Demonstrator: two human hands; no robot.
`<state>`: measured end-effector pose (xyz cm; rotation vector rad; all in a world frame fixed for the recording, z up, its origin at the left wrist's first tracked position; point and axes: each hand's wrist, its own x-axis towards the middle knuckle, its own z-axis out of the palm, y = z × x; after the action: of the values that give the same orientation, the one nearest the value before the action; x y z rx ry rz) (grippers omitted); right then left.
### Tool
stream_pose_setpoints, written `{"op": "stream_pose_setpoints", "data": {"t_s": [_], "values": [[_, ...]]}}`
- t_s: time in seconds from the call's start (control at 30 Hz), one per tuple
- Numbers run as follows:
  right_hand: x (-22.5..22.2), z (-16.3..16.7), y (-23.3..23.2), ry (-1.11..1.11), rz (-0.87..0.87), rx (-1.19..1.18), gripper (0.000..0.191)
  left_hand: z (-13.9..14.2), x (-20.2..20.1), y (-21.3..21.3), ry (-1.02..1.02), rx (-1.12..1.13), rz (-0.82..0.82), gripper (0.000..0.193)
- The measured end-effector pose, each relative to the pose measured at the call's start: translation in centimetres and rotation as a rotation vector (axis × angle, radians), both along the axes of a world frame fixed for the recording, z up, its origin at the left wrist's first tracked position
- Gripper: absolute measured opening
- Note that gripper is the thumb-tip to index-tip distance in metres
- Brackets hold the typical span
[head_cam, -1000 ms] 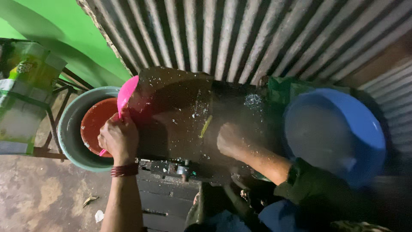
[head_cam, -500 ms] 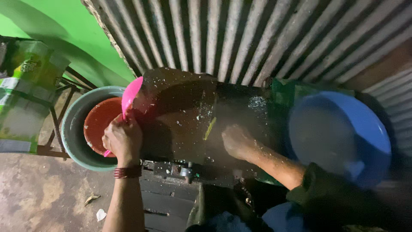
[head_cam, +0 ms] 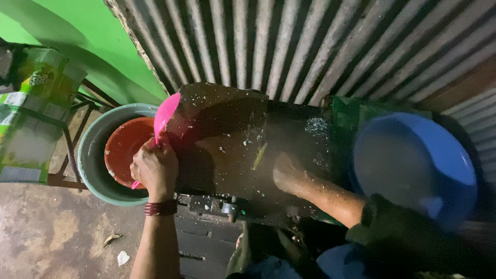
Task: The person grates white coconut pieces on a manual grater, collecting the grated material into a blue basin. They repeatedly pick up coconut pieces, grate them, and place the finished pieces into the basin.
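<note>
Left hand (head_cam: 154, 168) gripped pink plastic scoop (head_cam: 166, 116) tilted at dark wet slab (head_cam: 232, 144), unchanged from before; right hand (head_cam: 289, 174), flat at centre, had slid slightly lower.

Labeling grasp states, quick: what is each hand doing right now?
Left hand: closed, gripping the pink scoop by its handle.
Right hand: resting on the wet dark slab, holding nothing visible.

green-white pkg (head_cam: 31, 119) on far-left rack.
</note>
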<state>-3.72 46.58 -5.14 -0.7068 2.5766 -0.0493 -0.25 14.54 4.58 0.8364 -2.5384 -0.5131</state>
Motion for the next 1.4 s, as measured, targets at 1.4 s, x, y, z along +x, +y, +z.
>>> {"op": "stream_pose_setpoints", "data": {"t_s": [1.4], "values": [[0.6,-1.3,0.1,0.327,0.322,-0.254,0.016,-1.6,0.2,-0.9,0.035,-0.094,-0.016,0.04]]}}
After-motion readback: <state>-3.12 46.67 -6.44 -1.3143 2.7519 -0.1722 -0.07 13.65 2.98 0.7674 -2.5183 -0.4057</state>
